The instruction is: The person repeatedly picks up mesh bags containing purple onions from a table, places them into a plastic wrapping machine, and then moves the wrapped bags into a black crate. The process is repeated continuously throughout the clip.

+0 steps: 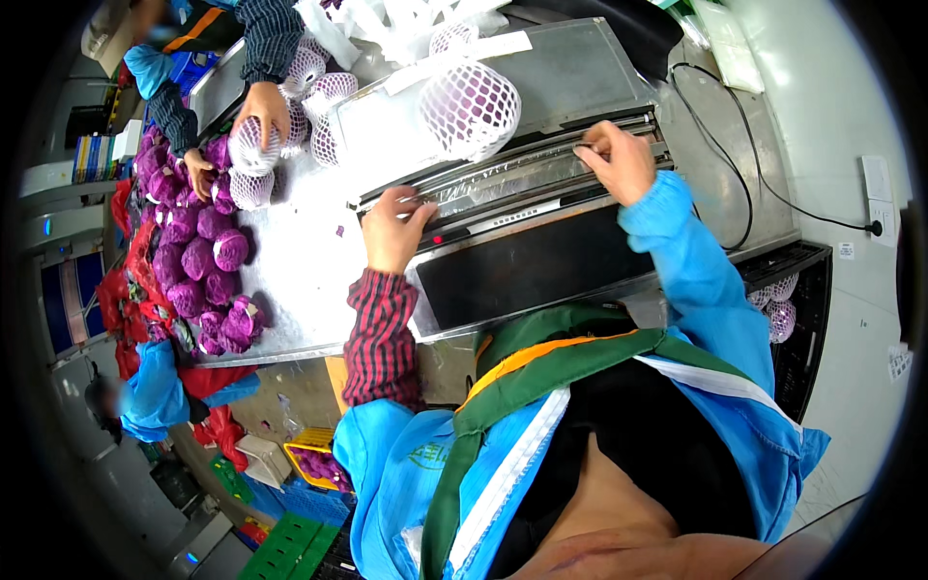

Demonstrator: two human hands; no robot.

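A film wrapping machine (544, 272) with a black front panel stands on the metal table before me. Clear plastic film (511, 181) stretches across its rollers. My left hand (397, 228) pinches the film near the machine's left end. Toward the right end, the fingers of my right hand (620, 161) close on the film's other side. Just beyond the film, a purple cabbage in a white foam net (471, 109) rests on the machine's top. A small red light shows beside my left hand.
Bare purple cabbages (199, 257) lie heaped on the table (304, 290) at left. A co-worker's hand (262, 112) holds a netted cabbage (254, 148). White foam nets (406, 32) lie at the back. A black cable (747, 138) runs to a wall socket. A black crate (805, 312) holds netted cabbages.
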